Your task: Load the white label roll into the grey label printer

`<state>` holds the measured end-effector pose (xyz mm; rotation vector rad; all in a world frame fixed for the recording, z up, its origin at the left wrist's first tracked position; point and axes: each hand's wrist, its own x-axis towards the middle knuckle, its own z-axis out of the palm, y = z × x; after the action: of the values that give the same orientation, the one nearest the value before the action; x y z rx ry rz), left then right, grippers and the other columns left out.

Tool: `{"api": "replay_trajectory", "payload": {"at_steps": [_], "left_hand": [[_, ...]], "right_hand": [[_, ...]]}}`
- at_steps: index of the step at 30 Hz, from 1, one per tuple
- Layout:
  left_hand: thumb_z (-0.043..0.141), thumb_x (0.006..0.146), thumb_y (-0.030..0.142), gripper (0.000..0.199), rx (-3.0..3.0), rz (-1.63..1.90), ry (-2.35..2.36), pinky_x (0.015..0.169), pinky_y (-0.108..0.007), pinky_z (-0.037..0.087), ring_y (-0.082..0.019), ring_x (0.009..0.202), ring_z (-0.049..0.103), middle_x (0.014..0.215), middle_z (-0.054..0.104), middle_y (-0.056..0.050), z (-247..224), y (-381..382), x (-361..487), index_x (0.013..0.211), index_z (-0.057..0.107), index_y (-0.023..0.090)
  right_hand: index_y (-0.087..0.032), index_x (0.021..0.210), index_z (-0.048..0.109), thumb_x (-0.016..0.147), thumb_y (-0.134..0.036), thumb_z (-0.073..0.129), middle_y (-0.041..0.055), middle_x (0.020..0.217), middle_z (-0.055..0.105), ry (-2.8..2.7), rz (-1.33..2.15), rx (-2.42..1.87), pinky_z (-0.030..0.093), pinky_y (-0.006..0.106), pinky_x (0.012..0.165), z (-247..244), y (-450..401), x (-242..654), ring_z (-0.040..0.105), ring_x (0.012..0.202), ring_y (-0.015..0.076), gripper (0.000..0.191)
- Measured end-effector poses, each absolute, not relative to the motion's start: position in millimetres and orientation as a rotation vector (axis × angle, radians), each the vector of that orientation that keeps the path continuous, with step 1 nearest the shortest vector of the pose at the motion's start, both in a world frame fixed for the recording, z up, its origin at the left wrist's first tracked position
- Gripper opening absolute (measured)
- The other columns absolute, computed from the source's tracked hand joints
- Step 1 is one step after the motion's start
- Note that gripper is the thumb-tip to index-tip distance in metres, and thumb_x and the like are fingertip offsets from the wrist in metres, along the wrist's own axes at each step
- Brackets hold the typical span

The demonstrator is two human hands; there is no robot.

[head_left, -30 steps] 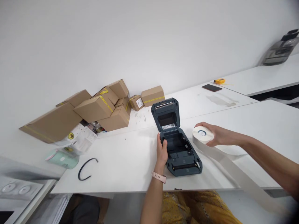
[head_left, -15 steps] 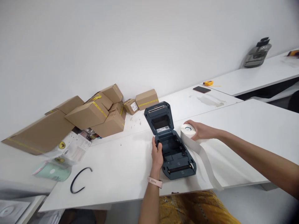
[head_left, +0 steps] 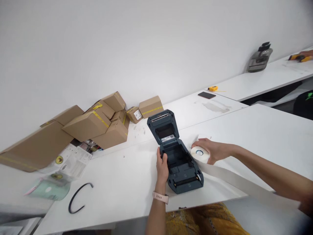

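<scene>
A dark blue-grey label printer [head_left: 184,172] lies on the white table with its lid [head_left: 163,125] tipped up and its inside bare. My left hand [head_left: 162,168] grips the printer's left side, thumb over the rim. Beside the printer's right edge, my right hand [head_left: 215,150] holds a white label roll [head_left: 201,158], its round core facing me. A loose strip of label paper [head_left: 234,179] trails from the roll to the right, past the table's front edge and under my forearm.
Cardboard boxes [head_left: 85,127] are piled at the left. A black headband [head_left: 73,199] and a mint-green pouch [head_left: 55,190] lie front left. Behind are a phone [head_left: 206,95], a tape measure [head_left: 212,88] and a grey bottle [head_left: 260,58]. Another person's hand [head_left: 308,53] touches a yellow-black tool [head_left: 299,58].
My right hand has moved the label roll slightly nearer and to the right, and its paper strip now swings out rightward. My left hand keeps its grip on the printer. The view has shifted a little.
</scene>
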<state>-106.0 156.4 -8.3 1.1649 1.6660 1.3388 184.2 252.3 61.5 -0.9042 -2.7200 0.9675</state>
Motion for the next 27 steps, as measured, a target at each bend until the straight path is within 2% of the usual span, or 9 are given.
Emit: {"api": "replay_trajectory", "payload": {"at_steps": [4,8,11,14,16,18,20,22,27], "left_hand": [[0.049,0.093,0.068,0.079,1.161,1.367,1.642,0.126,-0.041,0.025,-0.027,0.155,0.027,0.168,0.028,-0.007,-11.4,157.5,-107.1,0.158,0.031,0.026],[0.051,0.092,0.068,0.079,1.153,1.391,1.628,0.126,-0.041,0.026,-0.027,0.154,0.029,0.168,0.03,-0.008,-14.8,159.6,-108.0,0.157,0.033,0.026],[0.051,0.091,0.069,0.081,1.148,1.398,1.624,0.126,-0.041,0.027,-0.028,0.153,0.03,0.167,0.031,-0.009,-16.4,160.4,-108.5,0.157,0.033,0.025],[0.051,0.091,0.069,0.08,1.138,1.39,1.622,0.125,-0.041,0.028,-0.027,0.153,0.031,0.167,0.031,-0.009,-16.9,159.7,-108.6,0.157,0.032,0.026],[0.051,0.092,0.068,0.08,1.132,1.38,1.629,0.125,-0.04,0.029,-0.027,0.154,0.029,0.168,0.03,-0.008,-16.6,158.9,-108.6,0.157,0.031,0.027],[0.05,0.092,0.068,0.079,1.134,1.375,1.636,0.125,-0.04,0.028,-0.026,0.154,0.028,0.168,0.029,-0.008,-15.7,158.4,-108.5,0.158,0.031,0.027],[0.05,0.092,0.069,0.079,1.139,1.372,1.634,0.125,-0.04,0.029,-0.027,0.154,0.029,0.167,0.03,-0.008,-14.4,158.3,-108.2,0.157,0.031,0.028],[0.051,0.092,0.069,0.079,1.14,1.366,1.634,0.124,-0.041,0.03,-0.027,0.153,0.03,0.167,0.032,-0.008,-13.0,158.3,-107.8,0.157,0.032,0.028],[0.05,0.093,0.066,0.079,1.128,1.355,1.631,0.125,-0.039,0.029,-0.026,0.155,0.027,0.168,0.027,-0.008,-11.4,157.0,-106.6,0.158,0.029,0.026]], "right_hand": [[-0.021,0.123,0.054,0.055,-0.033,0.073,0.0116,0.122,0.063,-2.754,0.814,-0.972,0.009,0.057,0.119,41.0,262.4,174.1,0.053,0.123,0.0369,0.072],[-0.023,0.122,0.056,0.057,-0.034,0.074,0.0124,0.126,0.063,-2.694,0.705,-1.045,0.006,0.059,0.12,33.9,276.7,163.8,0.049,0.13,0.0372,0.069],[-0.023,0.13,0.054,0.061,-0.039,0.075,0.0157,0.139,0.058,-2.615,0.651,-1.128,0.007,0.063,0.12,33.1,281.0,160.5,0.038,0.143,0.0406,0.074],[-0.025,0.142,0.047,0.073,-0.051,0.07,0.0151,0.153,0.049,-2.419,0.639,-1.133,0.017,0.061,0.12,27.6,276.6,176.9,0.032,0.148,0.0393,0.077],[-0.028,0.138,0.052,0.085,-0.056,0.056,0.0108,0.149,0.054,-2.106,0.637,-1.236,0.035,0.051,0.114,16.3,269.2,200.6,0.047,0.14,0.0343,0.06],[-0.028,0.125,0.061,0.092,-0.055,0.041,0.0101,0.135,0.066,-1.758,0.609,-1.462,0.048,0.046,0.101,-1.3,259.8,227.9,0.063,0.121,0.0321,0.046],[-0.024,0.111,0.068,0.09,-0.052,0.039,0.0151,0.118,0.072,-1.622,0.6,-1.634,0.051,0.052,0.091,-21.1,251.5,249.6,0.068,0.103,0.0366,0.045],[-0.023,0.103,0.071,0.083,-0.05,0.047,0.0165,0.11,0.074,-1.669,0.656,-1.658,0.051,0.054,0.088,-37.0,247.9,259.7,0.068,0.098,0.039,0.042],[-0.025,0.115,0.07,0.067,-0.048,0.067,0.0098,0.125,0.07,-1.926,0.896,-1.428,0.049,0.046,0.099,-40.4,267.1,245.9,0.058,0.121,0.0381,0.053]]}}
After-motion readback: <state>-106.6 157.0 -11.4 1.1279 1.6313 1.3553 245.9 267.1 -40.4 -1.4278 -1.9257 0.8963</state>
